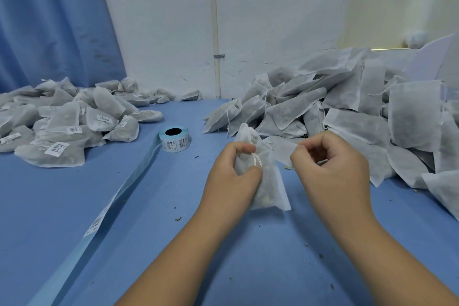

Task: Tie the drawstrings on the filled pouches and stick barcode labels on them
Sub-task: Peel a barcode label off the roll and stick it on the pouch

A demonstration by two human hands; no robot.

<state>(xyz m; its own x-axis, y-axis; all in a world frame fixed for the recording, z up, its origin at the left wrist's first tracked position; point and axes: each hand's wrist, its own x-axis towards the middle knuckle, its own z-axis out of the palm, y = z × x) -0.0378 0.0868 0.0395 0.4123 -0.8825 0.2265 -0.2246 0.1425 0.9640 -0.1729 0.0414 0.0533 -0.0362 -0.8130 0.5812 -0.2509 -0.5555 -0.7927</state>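
Near centre, over the table: a person is holding one filled pouch between both hands, low over the blue surface.
Left hand: it is gripping the pouch's left side, with fingers curling round the fabric and the thumb pressing near the top.
Drawstring: thin white loops are sticking out of the pouch just beside the left thumb.
Right hand: thumb and forefinger are pinching a thin white flap just right of the pouch's neck, and the other fingers are curling inward. I cannot tell whether the flap is part of this pouch.
Label roll: it is sitting on the table to the left of the hands and farther away, with barcodes showing on its side.
Backing strip: it is trailing from the roll toward the near left edge, with a couple of labels lying on it.
Left pile: pouches with barcode labels are lying heaped at the far left.
Right pile: pouches with loose strings and no visible labels are lying stacked at the far right, close behind the right hand.
Crumbs: small dark bits are lying scattered on the table.
Curtain: blue fabric is hanging at the far left.
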